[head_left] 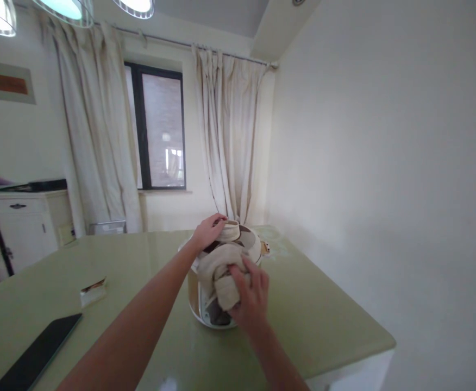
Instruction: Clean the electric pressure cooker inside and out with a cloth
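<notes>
Beige cloth (224, 271), bunched into thick folds, at lower center of the frame, against the upper front of a round white appliance (194, 296). Right hand (252, 296) closed around the cloth from the right, fingers pinching a fold. Left hand (207, 232) laid over the far left part of the appliance's top, fingertips beside a pale raised band (230, 232); cannot tell whether gripping or merely resting. Much of the appliance's front hidden behind cloth and right hand, with only the tan-and-white left side, a dark patch low on the front and the white base rim in sight. Just right of the appliance, a small tan figure (266, 248), partly hidden. Beneath everything, a glossy pale green surface (303, 304), crossed at lower center left by the left forearm. Left of that forearm, well apart from the cloth, a small whitish packet (93, 293) and, in the lower left corner, a flat dark slab (38, 353), cut off by the frame edge. Farther back, a white cabinet (54, 214) at left, a dark-framed window (162, 130) between cream curtains (238, 119) at upper center, and lit lamps (136, 6) along the upper left edge.
</notes>
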Motion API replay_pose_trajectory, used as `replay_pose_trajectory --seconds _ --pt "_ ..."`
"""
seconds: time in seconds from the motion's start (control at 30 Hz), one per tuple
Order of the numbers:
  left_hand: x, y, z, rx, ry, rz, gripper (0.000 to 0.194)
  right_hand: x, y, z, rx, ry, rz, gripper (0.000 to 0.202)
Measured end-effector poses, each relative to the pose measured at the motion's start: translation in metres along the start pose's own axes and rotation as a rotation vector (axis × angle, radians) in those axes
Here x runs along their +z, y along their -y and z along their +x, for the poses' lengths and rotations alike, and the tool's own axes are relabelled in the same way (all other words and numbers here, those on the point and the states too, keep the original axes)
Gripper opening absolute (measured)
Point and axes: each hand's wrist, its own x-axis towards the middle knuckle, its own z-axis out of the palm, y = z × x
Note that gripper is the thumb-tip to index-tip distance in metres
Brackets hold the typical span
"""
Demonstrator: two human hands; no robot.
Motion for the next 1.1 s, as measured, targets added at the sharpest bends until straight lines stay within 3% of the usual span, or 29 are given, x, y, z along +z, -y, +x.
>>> replay_pose_trajectory --seconds 0.07,0.13,0.23,0.3,0.37,0.5,0.67,0.77,0.97,1.1 --pt "0.0 0.0 -0.001 0.025 0.014 0.009 0.032 0.0 -0.032 0.016 0.205 -0.096 0.024 0.052" --pt "0.001 0.0 -0.001 0.036 0.023 0.007 0.032 -0.001 -0.064 0.039 0.401 -0.102 0.065 0.052" --pt "0.001 -0.002 -0.001 0.023 0.032 -0.005 0.033 -0.003 -0.1 0.082 0.56 0.182 0.033 0.045" --pt "0.001 -0.003 -0.002 0.02 0.028 -0.012 0.033 -0.005 -0.11 0.109 0.638 0.402 -0.075 0.041" --pt "0.0 -0.004 -0.002 0.017 0.019 -0.015 0.034 -0.008 -0.111 0.129 0.692 0.541 -0.176 0.04" --pt "0.001 -0.004 -0.003 0.006 0.004 -0.016 0.034 -0.024 -0.103 0.142 0.658 0.705 -0.343 0.041" --pt "0.002 -0.003 -0.001 0.018 0.007 -0.03 0.035 -0.051 -0.098 0.126 0.489 0.837 -0.561 0.049" --pt "0.001 -0.003 -0.001 -0.024 0.015 0.015 0.034 -0.048 -0.106 0.127 0.489 0.833 -0.549 0.048" --pt "-0.003 -0.004 -0.002 -0.036 0.038 0.062 0.035 -0.02 -0.126 0.151 0.547 0.906 -0.538 0.045" --pt "0.001 -0.003 -0.001 0.012 0.023 0.071 0.037 -0.028 -0.125 0.148 0.586 0.959 -0.451 0.051"
